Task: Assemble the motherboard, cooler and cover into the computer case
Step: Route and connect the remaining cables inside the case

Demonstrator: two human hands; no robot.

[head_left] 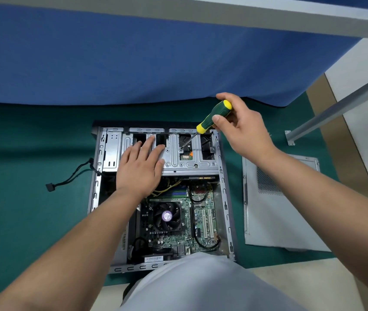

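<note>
The open computer case (227, 198) lies flat on the green mat. Inside it sits the green motherboard (203, 221) with the black cooler fan (166, 216) on it. My left hand (140, 167) rests flat, fingers spread, on the metal drive bracket (189, 163) at the far end of the case. My right hand (243, 126) grips a green and yellow screwdriver (214, 116). Its tip touches a screw on the bracket. The grey side cover (275, 221) lies on the mat to the right of the case.
A black cable with a connector (50, 187) trails out of the case's left side onto the mat. A blue partition (133, 59) stands behind the case. A metal table leg (340, 108) with a foot plate stands at the right.
</note>
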